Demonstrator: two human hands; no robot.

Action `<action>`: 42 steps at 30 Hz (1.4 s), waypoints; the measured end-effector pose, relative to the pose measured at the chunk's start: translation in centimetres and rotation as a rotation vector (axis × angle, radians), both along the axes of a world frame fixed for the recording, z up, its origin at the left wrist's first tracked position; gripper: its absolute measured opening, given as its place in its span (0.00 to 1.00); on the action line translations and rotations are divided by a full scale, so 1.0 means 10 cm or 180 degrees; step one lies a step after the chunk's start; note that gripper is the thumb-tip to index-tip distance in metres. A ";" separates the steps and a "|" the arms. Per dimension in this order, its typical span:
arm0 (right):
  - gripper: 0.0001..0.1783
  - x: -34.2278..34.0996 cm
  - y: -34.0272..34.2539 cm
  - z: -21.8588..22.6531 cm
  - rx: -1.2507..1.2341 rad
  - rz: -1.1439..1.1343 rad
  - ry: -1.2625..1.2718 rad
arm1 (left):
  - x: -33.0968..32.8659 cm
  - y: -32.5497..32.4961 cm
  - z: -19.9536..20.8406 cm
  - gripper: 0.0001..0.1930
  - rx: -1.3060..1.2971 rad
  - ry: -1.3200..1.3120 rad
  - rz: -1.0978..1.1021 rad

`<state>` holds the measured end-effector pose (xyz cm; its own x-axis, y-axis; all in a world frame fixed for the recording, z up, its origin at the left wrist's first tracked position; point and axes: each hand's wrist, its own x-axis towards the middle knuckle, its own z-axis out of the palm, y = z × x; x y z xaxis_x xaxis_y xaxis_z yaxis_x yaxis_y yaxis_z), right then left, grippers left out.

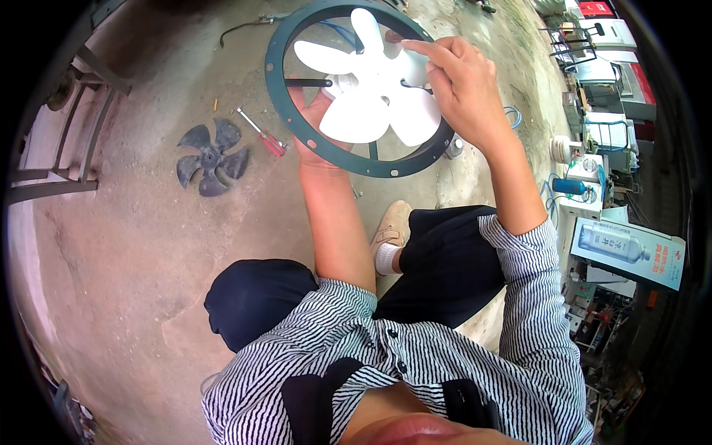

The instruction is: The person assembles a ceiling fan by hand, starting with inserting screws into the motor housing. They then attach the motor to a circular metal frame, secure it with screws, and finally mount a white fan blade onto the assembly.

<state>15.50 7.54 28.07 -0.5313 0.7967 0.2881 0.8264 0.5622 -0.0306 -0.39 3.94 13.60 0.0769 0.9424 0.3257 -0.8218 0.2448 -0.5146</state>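
A bright white five-bladed fan wheel [371,93] sits inside a dark green round metal frame [278,96], raised in front of me and tilted. My left hand [315,122] grips the frame's lower left from behind; the ring and the motor side partly hide its fingers. At the upper right, my right hand [471,89] has its fingers bent around the edge of the right-hand blade, the index finger reaching furthest. How firmly it grips is hard to see.
On the concrete floor lie a dark grey fan blade wheel [210,158] and a screwdriver [263,135] with a red handle. A metal stand [81,133] is at the far left. To the right are a blue cylinder [569,186], a printed carton [627,252] and cluttered shelves.
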 end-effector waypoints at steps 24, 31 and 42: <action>0.27 0.04 0.00 0.08 -0.0530 -0.0294 0.0032 | 0.06 0.13 -0.22 0.43 -0.0162 0.0406 -0.0110; 0.33 -0.10 -0.17 0.30 -0.0951 -0.0261 0.0543 | 0.02 0.10 -0.19 0.42 -0.0228 0.0350 -0.0002; 0.18 0.02 -0.14 0.21 -0.0535 -0.0450 0.0219 | 0.05 0.09 -0.09 0.44 -0.0599 0.1001 0.0140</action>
<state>15.73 6.16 30.16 -0.3948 0.9016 0.1768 0.8893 0.4233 -0.1731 0.11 4.81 12.69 0.1037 0.9881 0.1132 -0.9545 0.1309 -0.2678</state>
